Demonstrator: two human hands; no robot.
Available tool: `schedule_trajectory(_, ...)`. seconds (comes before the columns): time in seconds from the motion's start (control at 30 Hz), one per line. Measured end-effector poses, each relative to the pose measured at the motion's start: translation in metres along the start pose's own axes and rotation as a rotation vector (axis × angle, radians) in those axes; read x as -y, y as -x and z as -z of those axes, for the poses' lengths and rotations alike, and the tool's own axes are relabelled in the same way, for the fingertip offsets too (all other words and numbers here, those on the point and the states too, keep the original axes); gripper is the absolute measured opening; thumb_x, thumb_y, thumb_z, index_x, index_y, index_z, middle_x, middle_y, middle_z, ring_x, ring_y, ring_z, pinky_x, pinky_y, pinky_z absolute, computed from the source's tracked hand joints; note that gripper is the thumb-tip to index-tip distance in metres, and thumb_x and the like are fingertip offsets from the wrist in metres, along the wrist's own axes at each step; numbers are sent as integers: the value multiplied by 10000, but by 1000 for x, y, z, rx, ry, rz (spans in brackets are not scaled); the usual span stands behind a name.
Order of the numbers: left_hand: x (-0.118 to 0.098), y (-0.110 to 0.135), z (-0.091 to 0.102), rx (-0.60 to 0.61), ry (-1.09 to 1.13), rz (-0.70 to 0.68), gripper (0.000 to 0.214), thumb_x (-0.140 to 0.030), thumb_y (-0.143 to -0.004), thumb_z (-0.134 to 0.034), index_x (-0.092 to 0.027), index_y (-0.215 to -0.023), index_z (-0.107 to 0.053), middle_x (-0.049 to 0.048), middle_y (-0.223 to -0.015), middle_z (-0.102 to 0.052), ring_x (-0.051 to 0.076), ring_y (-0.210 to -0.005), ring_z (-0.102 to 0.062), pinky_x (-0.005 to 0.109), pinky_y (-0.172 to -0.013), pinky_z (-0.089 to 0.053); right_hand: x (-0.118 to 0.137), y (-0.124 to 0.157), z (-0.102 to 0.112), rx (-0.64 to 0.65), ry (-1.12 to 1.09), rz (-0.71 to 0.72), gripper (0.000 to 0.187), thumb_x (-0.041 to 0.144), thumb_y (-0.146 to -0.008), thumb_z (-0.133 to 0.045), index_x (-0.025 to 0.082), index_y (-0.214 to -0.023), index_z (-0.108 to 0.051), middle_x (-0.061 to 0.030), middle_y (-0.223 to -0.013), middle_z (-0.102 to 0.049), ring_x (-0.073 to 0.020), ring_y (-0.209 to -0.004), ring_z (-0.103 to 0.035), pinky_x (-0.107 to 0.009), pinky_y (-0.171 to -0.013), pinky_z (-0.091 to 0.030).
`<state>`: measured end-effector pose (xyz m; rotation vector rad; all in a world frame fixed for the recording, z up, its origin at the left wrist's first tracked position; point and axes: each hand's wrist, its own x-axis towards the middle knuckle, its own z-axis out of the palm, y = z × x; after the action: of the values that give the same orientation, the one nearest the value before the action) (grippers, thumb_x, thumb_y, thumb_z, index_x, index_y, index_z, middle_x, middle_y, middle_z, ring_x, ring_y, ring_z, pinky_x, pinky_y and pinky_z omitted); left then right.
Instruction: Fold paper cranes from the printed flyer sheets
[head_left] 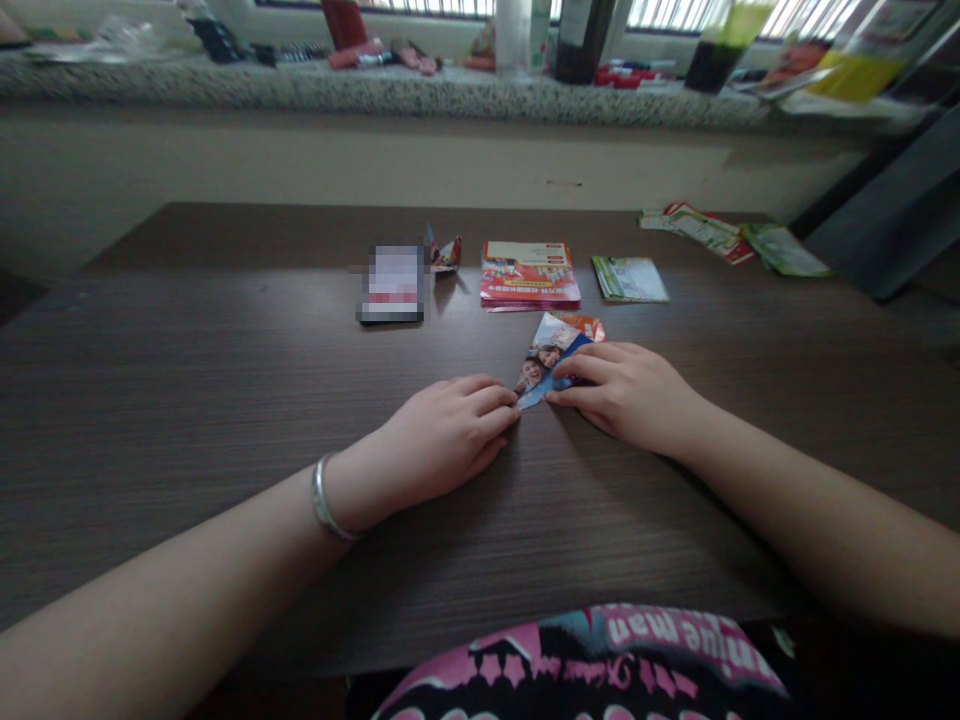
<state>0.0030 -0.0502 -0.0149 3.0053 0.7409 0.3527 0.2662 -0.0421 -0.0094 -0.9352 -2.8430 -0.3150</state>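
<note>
A folded printed flyer [546,352] lies on the brown table, creased into a pointed shape with a photo of faces and a blue area on top. An orange-red part of it shows behind. My left hand [457,430], with a silver bangle at the wrist, pinches its lower left corner. From the other side, the fingers of my right hand [630,395] press together on its blue part and lower edge, covering some of it. Both hands rest low over the table, and the thumbs are mostly hidden.
Beyond the flyer lie a stack of red leaflets [531,285], a green-and-white packet [630,280], a small folded paper piece [447,256] and a phone-like blurred object [393,285]. Green wrappers [784,250] lie at the back right. Bottles and clutter line the granite windowsill [450,98].
</note>
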Motion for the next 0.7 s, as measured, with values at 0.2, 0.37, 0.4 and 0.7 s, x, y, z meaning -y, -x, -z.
schedule_trajectory(0.2, -1, 0, 1, 6, 3, -2, 243, -225, -953, -455, -155, -1105, -631, 90, -1186, -632, 231, -1089, -579, 391, -946, -519, -4, 1, 3, 15, 2, -17, 249, 291, -930, -539, 340, -1101, -713, -48, -1017, -667, -205, -918, -540, -318, -735, -367)
schedule_trajectory(0.37, 0, 0, 2, 33, 14, 6, 242, -234, -958, -441, -154, -1089, -628, 83, -1190, -625, 234, -1122, -563, 396, -968, -509, -15, 3, 2, -2, 9, 15, 260, 256, -924, -544, 355, -1093, -716, -45, -968, -648, -183, -857, -525, -293, -691, -349)
schedule_trajectory(0.4, 0, 0, 1, 36, 14, 8, 240, -233, -958, -440, -154, -1085, -628, 81, -1189, -625, 234, -1126, -561, 397, -974, -506, -19, 4, 1, -3, -5, 46, 274, 243, -926, -538, 358, -1107, -710, -41, -962, -649, -176, -846, -525, -287, -685, -348)
schedule_trajectory(0.7, -3, 1, 2, 6, -25, 10, 233, -240, -960, -443, -148, -1073, -625, 77, -1203, -625, 238, -1148, -551, 393, -990, -499, -43, 13, 2, -52, -5, 58, 265, 213, -917, -531, 337, -1003, -749, -41, -937, -652, -170, -814, -532, -285, -662, -383)
